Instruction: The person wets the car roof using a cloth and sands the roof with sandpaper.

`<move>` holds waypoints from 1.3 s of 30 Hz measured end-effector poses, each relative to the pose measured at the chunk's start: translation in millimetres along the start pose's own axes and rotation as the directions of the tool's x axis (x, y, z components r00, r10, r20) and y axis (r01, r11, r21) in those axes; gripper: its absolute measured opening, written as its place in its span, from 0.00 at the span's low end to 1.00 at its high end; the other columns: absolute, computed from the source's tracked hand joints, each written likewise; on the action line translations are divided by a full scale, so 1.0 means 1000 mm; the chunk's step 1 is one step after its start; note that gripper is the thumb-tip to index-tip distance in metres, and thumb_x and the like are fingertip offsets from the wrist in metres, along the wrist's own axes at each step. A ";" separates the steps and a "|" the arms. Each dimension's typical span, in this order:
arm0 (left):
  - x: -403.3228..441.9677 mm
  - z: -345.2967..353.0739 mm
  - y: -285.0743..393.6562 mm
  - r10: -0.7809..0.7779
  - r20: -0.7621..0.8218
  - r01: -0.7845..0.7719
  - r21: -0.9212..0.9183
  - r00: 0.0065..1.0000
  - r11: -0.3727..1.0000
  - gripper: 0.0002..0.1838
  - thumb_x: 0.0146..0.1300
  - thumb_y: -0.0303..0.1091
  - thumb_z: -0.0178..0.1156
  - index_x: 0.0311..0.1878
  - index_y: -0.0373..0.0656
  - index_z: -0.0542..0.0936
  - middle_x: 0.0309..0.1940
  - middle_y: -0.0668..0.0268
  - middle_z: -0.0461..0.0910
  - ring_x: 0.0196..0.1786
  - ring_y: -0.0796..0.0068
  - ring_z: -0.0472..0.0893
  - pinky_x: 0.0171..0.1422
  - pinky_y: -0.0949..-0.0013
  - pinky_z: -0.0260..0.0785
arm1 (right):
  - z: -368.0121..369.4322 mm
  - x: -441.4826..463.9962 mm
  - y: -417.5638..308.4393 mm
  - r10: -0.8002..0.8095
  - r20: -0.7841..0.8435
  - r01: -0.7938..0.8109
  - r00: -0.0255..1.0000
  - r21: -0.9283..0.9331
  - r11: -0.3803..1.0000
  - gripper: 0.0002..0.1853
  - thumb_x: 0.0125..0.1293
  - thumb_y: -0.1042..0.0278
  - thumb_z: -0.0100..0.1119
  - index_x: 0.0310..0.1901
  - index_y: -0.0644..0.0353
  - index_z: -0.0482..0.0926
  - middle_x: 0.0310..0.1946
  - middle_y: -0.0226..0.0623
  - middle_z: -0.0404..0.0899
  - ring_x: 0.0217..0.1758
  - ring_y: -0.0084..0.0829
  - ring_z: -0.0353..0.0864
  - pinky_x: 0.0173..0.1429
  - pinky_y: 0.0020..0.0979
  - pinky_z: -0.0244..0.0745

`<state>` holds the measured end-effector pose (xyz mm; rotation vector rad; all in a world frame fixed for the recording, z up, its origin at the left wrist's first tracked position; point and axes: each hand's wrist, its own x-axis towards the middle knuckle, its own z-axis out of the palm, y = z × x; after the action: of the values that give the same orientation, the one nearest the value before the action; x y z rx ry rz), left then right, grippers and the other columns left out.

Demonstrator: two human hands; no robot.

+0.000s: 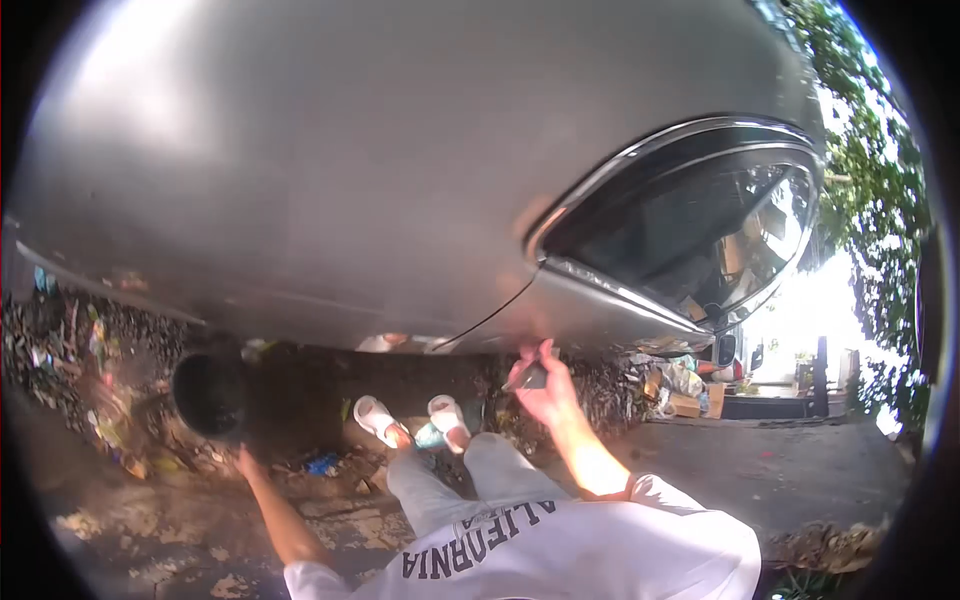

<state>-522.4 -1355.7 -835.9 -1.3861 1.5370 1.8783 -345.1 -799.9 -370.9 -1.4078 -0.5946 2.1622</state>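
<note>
A grey car body (pixel 400 180) with a glossy, reflective surface fills the upper view. My right hand (pixel 548 392) is raised close to its lower edge, below the side window (pixel 680 225). Its fingers are closed around a small dark object (pixel 534 376), whose kind I cannot make out. At the left, my left hand (pixel 243 461) is at the near side of a dark round bucket (pixel 208 395) and seems to grip it. That hand is small and blurred, and its fingers are mostly hidden.
My feet in white sandals (pixel 375 418) stand beside the car. Litter and dry leaves (pixel 90 370) lie along the ground. Cardboard boxes (pixel 690 403) and bags are piled at the right, near a paved strip (pixel 780 460). Trees (pixel 870 150) rise at the far right.
</note>
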 end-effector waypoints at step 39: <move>-0.762 0.201 0.090 -0.309 0.715 -0.635 -0.240 -0.627 0.734 0.44 0.66 0.39 0.66 0.78 0.43 0.52 0.71 0.52 0.62 0.76 0.59 0.60 0.77 0.56 0.53 | -0.278 -0.214 0.251 -0.635 -0.719 0.688 0.284 -0.309 0.657 0.07 0.68 0.72 0.59 0.42 0.62 0.86 0.38 0.35 0.87 0.41 0.25 0.83 0.49 0.29 0.76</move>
<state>-330.3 -980.2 -163.8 1.4256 0.7996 1.3088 -54.6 -1102.1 -472.9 -1.5060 -0.5885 0.7234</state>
